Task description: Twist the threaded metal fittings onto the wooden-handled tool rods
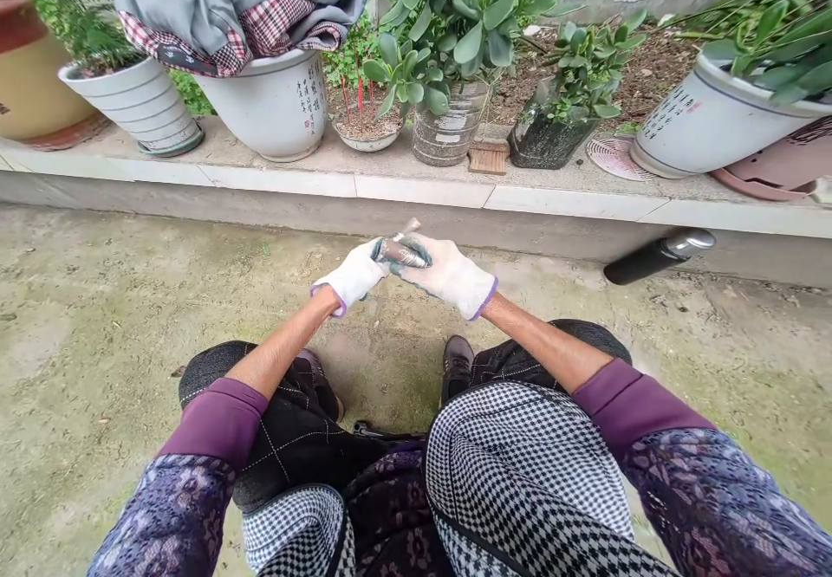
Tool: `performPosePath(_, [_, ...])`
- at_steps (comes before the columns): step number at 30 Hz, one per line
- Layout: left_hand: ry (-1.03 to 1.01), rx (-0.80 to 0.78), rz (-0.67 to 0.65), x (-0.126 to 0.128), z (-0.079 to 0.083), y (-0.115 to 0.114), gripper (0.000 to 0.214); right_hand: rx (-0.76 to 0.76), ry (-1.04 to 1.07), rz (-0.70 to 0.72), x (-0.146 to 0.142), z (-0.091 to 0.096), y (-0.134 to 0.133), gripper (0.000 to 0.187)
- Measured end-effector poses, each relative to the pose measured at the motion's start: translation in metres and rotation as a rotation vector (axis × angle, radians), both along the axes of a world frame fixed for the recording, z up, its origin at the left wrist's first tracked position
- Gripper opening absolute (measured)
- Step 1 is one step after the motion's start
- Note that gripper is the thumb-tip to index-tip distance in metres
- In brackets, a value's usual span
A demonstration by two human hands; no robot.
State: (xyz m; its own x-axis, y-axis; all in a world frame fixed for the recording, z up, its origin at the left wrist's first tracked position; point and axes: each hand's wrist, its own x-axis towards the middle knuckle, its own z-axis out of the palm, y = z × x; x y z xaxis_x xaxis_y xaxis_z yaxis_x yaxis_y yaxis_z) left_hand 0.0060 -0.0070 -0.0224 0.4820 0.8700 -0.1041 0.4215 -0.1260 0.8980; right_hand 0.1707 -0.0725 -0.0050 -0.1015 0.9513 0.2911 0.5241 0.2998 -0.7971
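Both my hands meet in front of me above the concrete ground, in white knit gloves with purple cuffs and dark palms. My left hand (356, 274) is closed at the left end of a short brown-and-silver piece (401, 252), whose exact kind I cannot make out. Around its right end, my right hand (448, 274) is wrapped, with the thumb lying along the near side. A pale narrow tip (411, 226) sticks up just beyond the fingers; whether it belongs to the same piece is unclear. Most fingertips are hidden.
A tiled ledge (416, 189) runs across ahead, bearing several potted plants, a small brush (487, 157) and a white pot (266, 105) with clothes (240, 5) heaped on it. A black flask (656, 256) leans by the ledge at right. My shoes (458, 360) stand below.
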Motion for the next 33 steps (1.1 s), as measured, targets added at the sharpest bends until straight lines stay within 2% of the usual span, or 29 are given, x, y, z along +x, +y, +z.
performPosePath(2, [0.212,0.192,-0.060,0.001,-0.007,0.000,0.021,-0.003,-0.186,0.007,0.002,-0.001,-0.002,0.019])
performPosePath(5, [0.320,0.201,-0.124,-0.001,-0.015,-0.010,0.019,-0.045,-0.253,-0.086,0.009,-0.004,0.004,0.021])
performPosePath(7, [0.287,0.177,-0.174,-0.004,-0.015,-0.019,0.021,-0.103,-0.150,-0.133,0.015,-0.006,0.012,0.024])
performPosePath(11, [0.077,0.090,-0.300,-0.010,-0.003,-0.034,0.027,-0.326,0.267,-0.122,0.021,-0.005,0.023,0.028])
performPosePath(13, [-0.112,0.012,-0.241,-0.010,0.003,-0.033,0.037,-0.374,0.437,-0.087,0.018,-0.004,0.023,0.035])
performPosePath(15, [-0.296,-0.041,-0.072,-0.008,0.005,-0.028,0.045,-0.397,0.543,-0.011,0.010,-0.007,0.020,0.043])
performPosePath(17, [-0.463,-0.084,0.086,-0.005,0.004,-0.019,0.046,-0.418,0.598,0.063,-0.002,-0.014,0.017,0.046])
performPosePath(19, [-0.597,-0.146,0.181,-0.002,0.001,-0.012,0.048,-0.436,0.611,0.078,-0.014,-0.023,0.015,0.042])
performPosePath(24, [-0.768,-0.280,0.194,0.006,-0.002,-0.007,0.063,-0.417,0.614,-0.059,-0.033,-0.034,0.020,0.028])
performPosePath(28, [-0.838,-0.279,0.165,0.013,0.001,-0.012,0.057,-0.385,0.576,-0.207,-0.027,-0.030,0.029,0.025])
performPosePath(31, [-0.859,-0.297,0.180,0.012,0.005,-0.012,0.051,-0.412,0.407,-0.193,-0.020,-0.028,0.030,0.019])
performPosePath(33, [-0.861,-0.328,0.222,0.007,0.007,-0.008,0.048,-0.349,0.197,-0.150,-0.017,-0.028,0.027,0.017])
